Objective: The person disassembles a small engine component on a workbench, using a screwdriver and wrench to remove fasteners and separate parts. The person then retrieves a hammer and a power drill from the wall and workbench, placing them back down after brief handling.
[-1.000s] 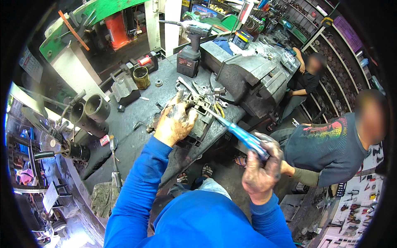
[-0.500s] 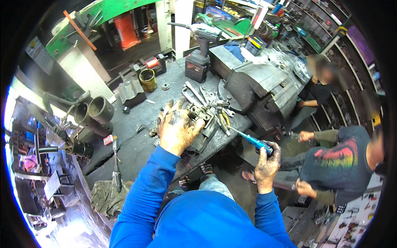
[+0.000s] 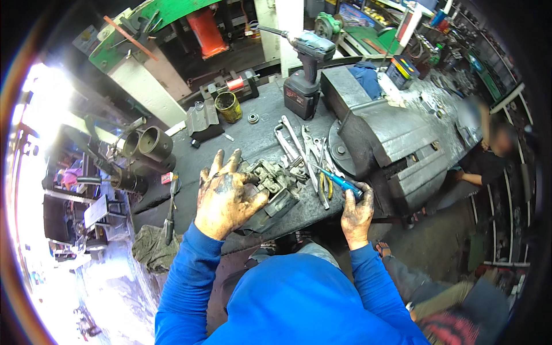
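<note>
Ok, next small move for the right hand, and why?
Probably lower the blue screwdriver and lay it by the wrenches. The right hand holds it by the handle, its shaft over the loose tools and off the metal assembly. The left hand is spread at that assembly, so freeing the right seems sensible.

The screwdriver (image 3: 341, 182) has a glossy blue handle, apparently plastic, and a slim metal shaft. The blocky part (image 3: 270, 175) looks like rough, dull grey metal — grimy all over. Smooth, shiny steel shows on the wrenches (image 3: 294, 137). The vise (image 3: 399, 135) is heavy metal, worn and scuffed; the bench top (image 3: 198, 155) is dark and matt. The rag (image 3: 152, 250) is crumpled, matt cloth — the sleeves (image 3: 190, 276), smoother blue fabric.
</note>
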Motion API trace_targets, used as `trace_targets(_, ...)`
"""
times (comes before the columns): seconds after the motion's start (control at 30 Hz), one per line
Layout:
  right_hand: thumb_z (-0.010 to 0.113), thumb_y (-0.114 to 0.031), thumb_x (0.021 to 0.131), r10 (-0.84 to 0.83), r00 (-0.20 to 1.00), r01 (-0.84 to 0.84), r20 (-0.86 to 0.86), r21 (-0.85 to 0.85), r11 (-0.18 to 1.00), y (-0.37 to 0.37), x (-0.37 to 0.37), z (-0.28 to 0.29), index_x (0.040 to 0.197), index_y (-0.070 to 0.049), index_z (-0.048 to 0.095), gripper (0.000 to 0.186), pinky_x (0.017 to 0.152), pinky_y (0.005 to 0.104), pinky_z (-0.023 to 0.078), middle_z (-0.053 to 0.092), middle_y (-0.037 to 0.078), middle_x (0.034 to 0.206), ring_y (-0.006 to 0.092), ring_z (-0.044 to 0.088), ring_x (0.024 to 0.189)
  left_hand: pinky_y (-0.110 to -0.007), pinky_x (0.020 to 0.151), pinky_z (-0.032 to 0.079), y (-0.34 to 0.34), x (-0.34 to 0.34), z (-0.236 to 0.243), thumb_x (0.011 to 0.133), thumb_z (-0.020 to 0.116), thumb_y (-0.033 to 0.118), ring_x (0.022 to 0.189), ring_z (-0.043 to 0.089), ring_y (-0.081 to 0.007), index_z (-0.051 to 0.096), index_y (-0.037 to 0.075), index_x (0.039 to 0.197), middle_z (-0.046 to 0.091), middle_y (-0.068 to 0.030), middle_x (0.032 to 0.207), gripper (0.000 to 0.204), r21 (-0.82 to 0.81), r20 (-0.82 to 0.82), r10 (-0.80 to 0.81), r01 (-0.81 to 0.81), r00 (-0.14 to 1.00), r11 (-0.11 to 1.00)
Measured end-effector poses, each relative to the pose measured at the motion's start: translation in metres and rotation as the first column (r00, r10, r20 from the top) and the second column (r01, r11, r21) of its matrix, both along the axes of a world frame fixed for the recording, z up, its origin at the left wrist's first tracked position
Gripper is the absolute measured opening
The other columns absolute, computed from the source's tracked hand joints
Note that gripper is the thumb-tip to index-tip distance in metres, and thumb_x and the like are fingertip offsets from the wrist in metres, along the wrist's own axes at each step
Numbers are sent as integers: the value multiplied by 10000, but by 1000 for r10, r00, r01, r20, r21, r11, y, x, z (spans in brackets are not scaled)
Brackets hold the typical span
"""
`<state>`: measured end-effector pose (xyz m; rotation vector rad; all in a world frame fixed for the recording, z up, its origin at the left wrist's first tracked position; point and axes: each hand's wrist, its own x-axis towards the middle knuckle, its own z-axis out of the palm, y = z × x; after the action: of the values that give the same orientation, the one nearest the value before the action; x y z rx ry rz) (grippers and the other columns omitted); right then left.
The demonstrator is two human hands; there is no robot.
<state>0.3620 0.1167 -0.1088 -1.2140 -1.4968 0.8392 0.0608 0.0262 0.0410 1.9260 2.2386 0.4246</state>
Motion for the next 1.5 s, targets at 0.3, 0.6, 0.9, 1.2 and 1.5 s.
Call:
trace_targets(0.3, 645, -92, 1059, 178, 984, -179, -15, -28, 984, 47, -4, -14, 1276, 35, 557, 267, 867, 326, 562, 669, 133, 1115, 179, 668, 958, -580, 1198, 378, 1, 13, 2, 724, 844, 390, 1447, 459, -515, 801, 64, 1066, 594, -227, 1507, 474, 18, 140, 155, -159, 978, 987)
trace_targets(0.6, 649, -52, 1043, 290, 953, -297, -93, -76, 952, 67, -3, -2, 1287, 36, 567, 272, 878, 311, 560, 667, 121, 1129, 163, 653, 968, -627, 1227, 283, -3, 30, 13, 701, 842, 337, 1542, 298, -536, 847, 110, 989, 436, -174, 1661, 366, 223, 51, 151, -159, 987, 962)
trace_targets(0.9, 672, -131, 1042, 280, 957, -285, -72, -80, 955, 67, 1, -3, 1261, 15, 594, 275, 909, 367, 540, 702, 147, 1107, 213, 671, 991, -649, 1196, 315, -1, 28, 22, 687, 858, 291, 1543, 298, -529, 847, 96, 974, 446, -165, 1660, 346, 165, -15, 119, -115, 993, 980)
trace_targets(1.2, 640, -75, 1058, 257, 966, -254, 30, -87, 963, 63, 10, -7, 1310, 26, 547, 287, 873, 312, 573, 672, 131, 1163, 178, 678, 967, -590, 1221, 320, -4, 21, 4, 669, 861, 245, 1542, 306, -532, 838, 86, 978, 456, -187, 1651, 348, 253, 67, 78, -93, 995, 963)
trace_targets(1.5, 624, -97, 1071, 222, 974, -221, 36, -41, 974, 59, 20, -22, 1312, 26, 533, 286, 868, 311, 581, 660, 137, 1128, 174, 701, 972, -555, 1245, 314, -10, 20, 3, 749, 841, 256, 1531, 330, -538, 839, 89, 1019, 445, -238, 1645, 317, 203, 75, 102, -116, 992, 972)
